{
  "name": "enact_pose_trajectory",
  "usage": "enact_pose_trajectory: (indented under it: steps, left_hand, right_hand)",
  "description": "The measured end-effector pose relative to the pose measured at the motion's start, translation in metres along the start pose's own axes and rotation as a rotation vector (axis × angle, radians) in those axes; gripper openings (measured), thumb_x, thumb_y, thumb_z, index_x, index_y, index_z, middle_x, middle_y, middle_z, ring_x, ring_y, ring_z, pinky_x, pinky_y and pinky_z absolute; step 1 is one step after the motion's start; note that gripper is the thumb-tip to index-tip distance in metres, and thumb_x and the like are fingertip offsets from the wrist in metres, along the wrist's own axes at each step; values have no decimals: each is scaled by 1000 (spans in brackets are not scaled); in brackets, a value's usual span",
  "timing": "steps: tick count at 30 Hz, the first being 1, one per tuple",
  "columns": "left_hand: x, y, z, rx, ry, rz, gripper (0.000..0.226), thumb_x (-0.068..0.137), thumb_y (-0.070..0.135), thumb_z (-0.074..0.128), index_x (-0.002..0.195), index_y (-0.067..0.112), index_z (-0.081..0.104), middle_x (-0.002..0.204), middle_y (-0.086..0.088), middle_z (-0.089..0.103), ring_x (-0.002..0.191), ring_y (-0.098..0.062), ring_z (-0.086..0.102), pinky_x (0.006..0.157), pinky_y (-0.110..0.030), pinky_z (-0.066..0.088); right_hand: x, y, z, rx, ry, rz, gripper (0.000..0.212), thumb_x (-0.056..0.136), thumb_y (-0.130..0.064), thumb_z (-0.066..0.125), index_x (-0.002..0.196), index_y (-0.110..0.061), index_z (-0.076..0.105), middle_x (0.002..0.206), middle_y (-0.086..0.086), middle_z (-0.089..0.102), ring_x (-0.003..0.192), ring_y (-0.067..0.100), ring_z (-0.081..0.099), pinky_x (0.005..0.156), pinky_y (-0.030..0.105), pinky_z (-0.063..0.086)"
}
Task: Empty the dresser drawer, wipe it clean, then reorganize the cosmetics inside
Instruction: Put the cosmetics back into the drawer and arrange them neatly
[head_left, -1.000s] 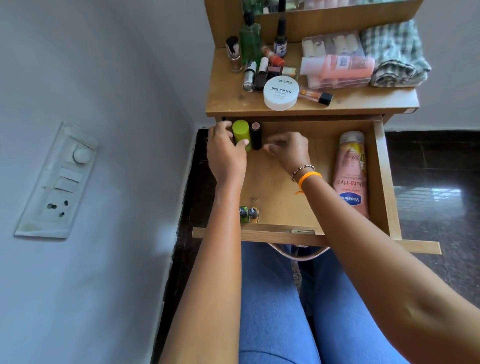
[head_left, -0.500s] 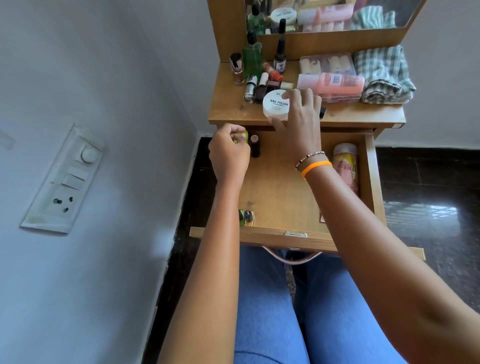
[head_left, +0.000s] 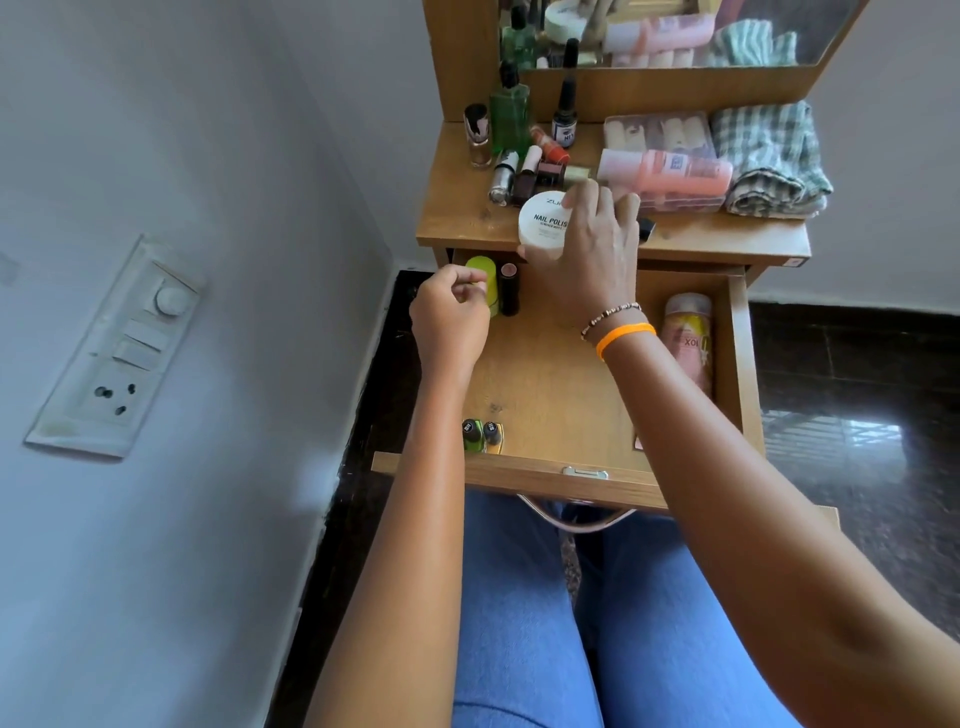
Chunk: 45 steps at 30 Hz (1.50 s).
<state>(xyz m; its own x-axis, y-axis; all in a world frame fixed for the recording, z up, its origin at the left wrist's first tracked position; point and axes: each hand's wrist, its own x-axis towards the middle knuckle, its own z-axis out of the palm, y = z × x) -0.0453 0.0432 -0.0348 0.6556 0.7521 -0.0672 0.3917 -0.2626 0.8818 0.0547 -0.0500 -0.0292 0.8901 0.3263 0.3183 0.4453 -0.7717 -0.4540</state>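
Note:
The wooden drawer (head_left: 561, 395) stands pulled out over my lap. At its back left corner a lime-green tube (head_left: 483, 270) stands upright beside a dark lipstick (head_left: 509, 288). My left hand (head_left: 447, 322) is curled with its fingertips pinching the green tube. My right hand (head_left: 592, 260) reaches over the drawer and grips a white nail polish remover jar (head_left: 543, 223) at the front edge of the dresser top (head_left: 457, 218). A pink lotion bottle (head_left: 688, 338) lies along the drawer's right side. Two small nail polish bottles (head_left: 480, 434) sit in the front left corner.
On the dresser top are a green bottle (head_left: 509, 114), several lipsticks and polish bottles, a pink bottle (head_left: 670, 174) on a clear box (head_left: 660, 135), and a folded checked cloth (head_left: 769, 161). A wall with a switch panel (head_left: 119, 348) is close on the left.
My right hand rose out of the drawer to the dresser top and closed around the white jar. My left hand stayed by the green tube at the back left corner.

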Motion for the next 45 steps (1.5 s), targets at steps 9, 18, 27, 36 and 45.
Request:
enact_pose_trajectory:
  steps: [9, 18, 27, 36, 45]
  left_hand:
    - [-14, -22, -12, 74, -200, -102, 24, 91, 6, 48, 101, 19, 66, 90, 4, 62, 92, -17, 64, 81, -26, 48]
    - [-32, -8, 47, 200, -591, -211, 38, 91, -1, 38, 122, 6, 59, 113, -13, 65, 98, -26, 65, 91, -33, 49]
    - [-28, -15, 104, 96, -631, -305, 54, 85, -9, 33, 130, 13, 54, 125, -8, 57, 107, -26, 59, 100, -35, 45]
    - [-31, -7, 109, -66, -712, -292, 59, 89, -17, 25, 143, 3, 35, 145, -12, 43, 123, -26, 51, 95, -22, 36]
    - [-24, 6, 76, -102, -523, -186, 37, 97, -3, 32, 125, 3, 56, 122, -14, 60, 77, -9, 55, 61, -5, 43]
  right_hand:
    - [-79, 19, -4, 247, -287, -67, 57, 68, -30, 77, 111, -9, 46, 112, 7, 56, 97, 27, 56, 68, 30, 41]
    - [-68, 69, 9, 26, -406, 322, 59, 77, -26, 71, 120, -2, 39, 126, 17, 49, 115, 37, 52, 88, 40, 45]
    - [-55, 93, 3, -60, -389, 342, 30, 87, -1, 47, 115, -3, 58, 128, 19, 45, 110, 43, 54, 93, 45, 46]
    - [-44, 84, -19, 286, 39, 170, 10, 80, -3, 54, 87, -3, 61, 98, 14, 58, 82, 28, 59, 71, 33, 46]
    - [-7, 62, -25, 209, 80, 196, 26, 86, -18, 60, 109, -6, 58, 113, 12, 55, 95, 30, 57, 77, 36, 44]
